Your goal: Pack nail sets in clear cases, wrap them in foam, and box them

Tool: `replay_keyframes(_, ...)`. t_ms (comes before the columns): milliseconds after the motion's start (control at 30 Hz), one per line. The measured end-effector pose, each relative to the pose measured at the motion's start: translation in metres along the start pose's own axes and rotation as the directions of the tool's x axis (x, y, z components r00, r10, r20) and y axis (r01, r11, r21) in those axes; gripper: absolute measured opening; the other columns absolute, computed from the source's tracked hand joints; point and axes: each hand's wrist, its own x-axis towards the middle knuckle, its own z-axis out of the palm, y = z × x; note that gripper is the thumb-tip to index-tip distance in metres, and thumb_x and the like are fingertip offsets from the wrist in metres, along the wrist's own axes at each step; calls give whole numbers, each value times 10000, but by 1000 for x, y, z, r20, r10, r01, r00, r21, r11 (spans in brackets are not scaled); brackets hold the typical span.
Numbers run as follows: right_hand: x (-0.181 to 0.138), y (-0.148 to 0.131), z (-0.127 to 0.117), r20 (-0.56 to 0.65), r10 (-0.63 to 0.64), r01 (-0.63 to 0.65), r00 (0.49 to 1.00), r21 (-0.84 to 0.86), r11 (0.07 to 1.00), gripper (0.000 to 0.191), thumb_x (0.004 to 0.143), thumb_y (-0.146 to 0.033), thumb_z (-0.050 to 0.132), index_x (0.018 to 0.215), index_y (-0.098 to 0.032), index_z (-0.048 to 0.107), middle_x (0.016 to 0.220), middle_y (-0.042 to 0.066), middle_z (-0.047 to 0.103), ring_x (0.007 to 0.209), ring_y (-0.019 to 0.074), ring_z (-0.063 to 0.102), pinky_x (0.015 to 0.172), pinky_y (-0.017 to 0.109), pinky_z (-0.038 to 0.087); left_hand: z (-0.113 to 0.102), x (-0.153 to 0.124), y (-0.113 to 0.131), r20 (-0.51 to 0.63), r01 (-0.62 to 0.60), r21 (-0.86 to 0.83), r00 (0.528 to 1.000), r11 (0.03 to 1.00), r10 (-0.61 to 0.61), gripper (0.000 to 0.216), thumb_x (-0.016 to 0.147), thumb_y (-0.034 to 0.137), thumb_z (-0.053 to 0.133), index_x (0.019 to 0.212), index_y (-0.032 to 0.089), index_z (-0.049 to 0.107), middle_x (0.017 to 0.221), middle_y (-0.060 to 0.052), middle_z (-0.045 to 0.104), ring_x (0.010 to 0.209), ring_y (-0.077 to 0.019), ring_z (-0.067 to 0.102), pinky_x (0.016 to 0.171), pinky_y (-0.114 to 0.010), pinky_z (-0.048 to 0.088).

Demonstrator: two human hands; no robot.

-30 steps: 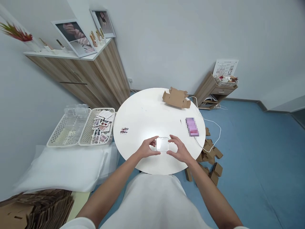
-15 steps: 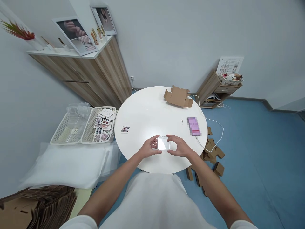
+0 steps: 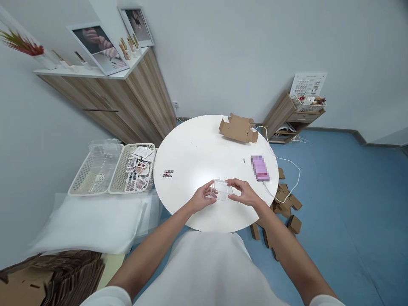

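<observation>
From the head view, the small clear plastic box [image 3: 220,190] is no longer where it was a second ago. Then it lay flat on the white bench [image 3: 204,146] under spread fingertips, and half a second ago both hands had drawn in around it. Now it sits raised and tipped between them at the near edge of the bench, just in front of the person's chest. To my eye the work has gone from steadying the box on the surface to handling it in the air. Whether the lid has parted from the base I cannot tell; the plastic is too clear and too small in the picture. The left hand [image 3: 202,199] comes in from the lower left with the forearm stretched straight. Its grip is narrowed to thumb and forefinger pinched on the left end of the box. The right hand [image 3: 246,193] mirrors it, wrist bent slightly inward, with its grip closed on the right end and the other fingers curled loosely behind. Farther off on the bench lie a flattened cardboard carton [image 3: 238,128], a pink thing [image 3: 259,168] on a white cable [image 3: 288,163] and a little sheet of nail stickers [image 3: 167,174], none of them touched. Two white baskets [image 3: 111,183] stand beside the bench to the left.
</observation>
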Motion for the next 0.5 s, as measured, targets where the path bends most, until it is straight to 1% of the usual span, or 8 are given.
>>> replay_keyframes(100,0,4,1,-6,27,-27,1000,16,999,360,633,-301,661,960,-199,552,1068,74,585,993,204,553,866,346,434,-1,-4,-3,-79,65,-68,994,996,-71,580,619,243,697,1153,210,474,902,-44,577,787,-123,568,757,-333,461)
replay_keyframes(167,1,4,3,-3,42,-42,999,16,999,345,632,-305,660,942,-198,555,1045,66,593,985,202,555,863,347,434,-2,-5,-3,-106,113,-103,987,988,-124,491,612,259,701,1065,197,522,879,-35,582,736,-113,580,742,-335,472)
replay_keyframes(267,4,1,5,2,43,-43,999,4,999,332,634,-311,656,931,-200,558,1038,63,598,990,205,552,855,348,435,-1,-6,0,-91,176,-164,977,971,-193,444,613,284,695,1020,188,545,912,-49,592,755,-134,604,748,-339,481)
replay_keyframes(367,6,-3,8,-13,26,-27,1000,-40,999,355,617,-310,666,941,-210,562,1082,71,584,1032,223,531,871,368,421,-1,-7,6,-68,214,-248,969,945,-238,397,676,371,633,1012,171,559,960,-83,599,787,-157,612,749,-347,486)
replay_keyframes(433,7,-3,8,-23,17,-19,1000,-65,998,374,605,-312,675,948,-215,563,1100,76,578,1055,234,518,878,377,413,-2,-7,8,-77,216,-269,966,939,-245,387,693,390,625,999,159,572,927,-83,609,761,-145,611,753,-344,486)
replay_keyframes(500,7,-2,8,-23,14,-15,1000,-63,998,377,606,-316,674,950,-213,561,1097,78,580,1065,234,513,874,369,415,-3,-8,9,-92,211,-271,965,939,-244,388,679,372,654,993,154,581,865,-66,615,727,-127,606,756,-336,484)
